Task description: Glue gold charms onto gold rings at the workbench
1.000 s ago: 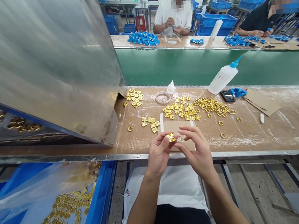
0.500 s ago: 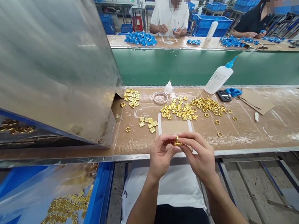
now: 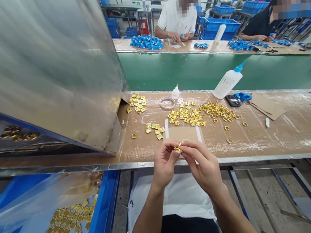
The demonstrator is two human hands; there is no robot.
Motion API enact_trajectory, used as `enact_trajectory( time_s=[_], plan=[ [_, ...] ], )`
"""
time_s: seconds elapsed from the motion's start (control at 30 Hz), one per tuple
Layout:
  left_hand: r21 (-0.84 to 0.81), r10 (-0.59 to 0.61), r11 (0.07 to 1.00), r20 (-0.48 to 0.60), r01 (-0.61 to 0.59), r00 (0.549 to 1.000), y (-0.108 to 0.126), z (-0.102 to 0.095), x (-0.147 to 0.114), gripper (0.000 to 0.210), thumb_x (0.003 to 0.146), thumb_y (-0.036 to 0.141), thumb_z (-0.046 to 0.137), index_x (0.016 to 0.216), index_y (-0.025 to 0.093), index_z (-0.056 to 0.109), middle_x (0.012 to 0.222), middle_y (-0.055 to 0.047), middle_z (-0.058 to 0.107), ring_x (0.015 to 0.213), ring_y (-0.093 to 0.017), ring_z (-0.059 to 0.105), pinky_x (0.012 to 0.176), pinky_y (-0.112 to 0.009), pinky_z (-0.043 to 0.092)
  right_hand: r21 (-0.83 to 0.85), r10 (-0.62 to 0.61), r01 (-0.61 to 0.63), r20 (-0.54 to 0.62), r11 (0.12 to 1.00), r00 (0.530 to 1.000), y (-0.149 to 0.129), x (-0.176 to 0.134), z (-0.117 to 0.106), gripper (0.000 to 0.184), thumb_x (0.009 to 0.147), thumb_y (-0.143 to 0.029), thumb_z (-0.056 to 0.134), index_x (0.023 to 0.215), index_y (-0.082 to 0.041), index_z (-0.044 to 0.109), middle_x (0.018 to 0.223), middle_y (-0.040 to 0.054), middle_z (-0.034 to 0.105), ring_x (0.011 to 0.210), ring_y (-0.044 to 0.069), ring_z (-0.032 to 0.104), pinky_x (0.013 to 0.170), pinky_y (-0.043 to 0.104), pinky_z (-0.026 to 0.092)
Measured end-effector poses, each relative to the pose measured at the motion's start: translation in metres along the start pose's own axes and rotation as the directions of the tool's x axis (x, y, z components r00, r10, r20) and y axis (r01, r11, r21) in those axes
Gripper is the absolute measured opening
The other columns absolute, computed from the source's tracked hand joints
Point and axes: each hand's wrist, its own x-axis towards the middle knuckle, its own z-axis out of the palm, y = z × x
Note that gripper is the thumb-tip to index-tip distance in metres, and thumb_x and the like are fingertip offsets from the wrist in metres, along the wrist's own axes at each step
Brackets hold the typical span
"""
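Observation:
Between my two hands, above the table's front edge, is a small gold ring with a flat plate. My left hand pinches it from the left with thumb and forefinger. From the right, the fingertips of my right hand close on the same piece. Just behind them lies a cardboard sheet with white tape strips at its sides. Beyond it are a heap of gold square pieces and a pile of gold rings. Several flat gold squares lie to the left.
A large metal housing stands on the left. A tape roll, a small bottle and a large glue bottle stand at the back. A blue crate with gold pieces sits lower left. Two co-workers sit across the green belt.
Both hands have shifted slightly left with the gold piece, which is now tilted. Across the belt, the co-worker in white has moved their hands.

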Motion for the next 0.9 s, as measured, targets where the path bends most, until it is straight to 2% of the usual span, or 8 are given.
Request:
enact_trajectory(
  time_s=[0.23, 0.37, 0.53, 0.63, 0.73, 0.9],
  plan=[
    [0.002, 0.009, 1.000, 0.084, -0.009, 0.996, 0.000, -0.004, 0.004, 0.031, 0.083, 0.047, 0.079, 0.084, 0.018, 0.070, 0.097, -0.008, 0.063, 0.085, -0.017, 0.062, 0.076, -0.025, 0.051, 0.050, 0.047, -0.046, -0.015, 0.998, 0.999, 0.002, 0.001, 0.003, 0.021, 0.097, -0.007, 0.058, 0.102, -0.025, 0.069, 0.098, 0.0061, 0.073, 0.091, 0.019, 0.074, 0.073, 0.027, 0.060],
    [0.058, 0.030, 0.998, 0.123, -0.037, 0.992, -0.001, -0.009, 0.005, 0.031, 0.087, 0.048, 0.074, 0.084, 0.017, 0.069, 0.100, -0.009, 0.062, 0.090, -0.019, 0.060, 0.081, -0.027, 0.050, 0.064, 0.070, -0.069, -0.008, 0.996, 0.998, -0.001, 0.003, 0.005, 0.020, 0.096, -0.006, 0.057, 0.099, -0.024, 0.064, 0.098, 0.0054, 0.073, 0.089, 0.017, 0.073, 0.073, 0.026, 0.059],
    [0.054, 0.043, 0.997, 0.065, -0.046, 0.997, -0.002, -0.011, 0.004, 0.037, 0.085, 0.053, 0.074, 0.076, 0.017, 0.069, 0.099, -0.009, 0.059, 0.093, -0.020, 0.058, 0.082, -0.027, 0.048, 0.170, 0.160, -0.161, 0.019, 0.972, 0.987, -0.003, 0.000, 0.008, 0.013, 0.096, -0.011, 0.059, 0.098, -0.024, 0.059, 0.095, 0.0046, 0.072, 0.084, 0.017, 0.072, 0.069, 0.027, 0.060],
    [-0.042, -0.009, 0.999, 0.027, 0.010, 1.000, -0.003, -0.011, 0.002, 0.040, 0.081, 0.054, 0.078, 0.072, 0.017, 0.067, 0.100, -0.008, 0.056, 0.095, -0.020, 0.055, 0.084, -0.027, 0.048, 0.279, 0.263, -0.267, 0.053, 0.923, 0.963, -0.002, -0.004, 0.012, 0.016, 0.096, -0.019, 0.063, 0.111, -0.024, 0.061, 0.095, 0.0044, 0.072, 0.077, 0.016, 0.072, 0.067, 0.027, 0.061],
    [-0.205, -0.115, 0.971, 0.036, 0.120, 0.993, -0.001, -0.010, 0.003, 0.043, 0.075, 0.054, 0.084, 0.069, 0.016, 0.064, 0.097, -0.005, 0.052, 0.086, -0.016, 0.053, 0.082, -0.027, 0.049, 0.357, 0.296, -0.313, 0.102, 0.880, 0.950, -0.002, -0.004, 0.016, 0.023, 0.098, -0.024, 0.062, 0.121, -0.024, 0.063, 0.100, 0.0058, 0.073, 0.079, 0.016, 0.072, 0.070, 0.028, 0.061],
    [-0.389, -0.318, 0.861, 0.094, 0.328, 0.944, 0.007, -0.005, 0.004, 0.050, 0.061, 0.051, 0.094, 0.065, 0.015, 0.059, 0.085, -0.001, 0.049, 0.079, -0.013, 0.051, 0.079, -0.025, 0.049, 0.416, 0.349, -0.364, 0.115, 0.833, 0.930, -0.004, 0.000, 0.023, 0.015, 0.099, -0.029, 0.060, 0.107, -0.022, 0.072, 0.095, 0.0074, 0.074, 0.083, 0.019, 0.070, 0.071, 0.031, 0.059]
  ],
)
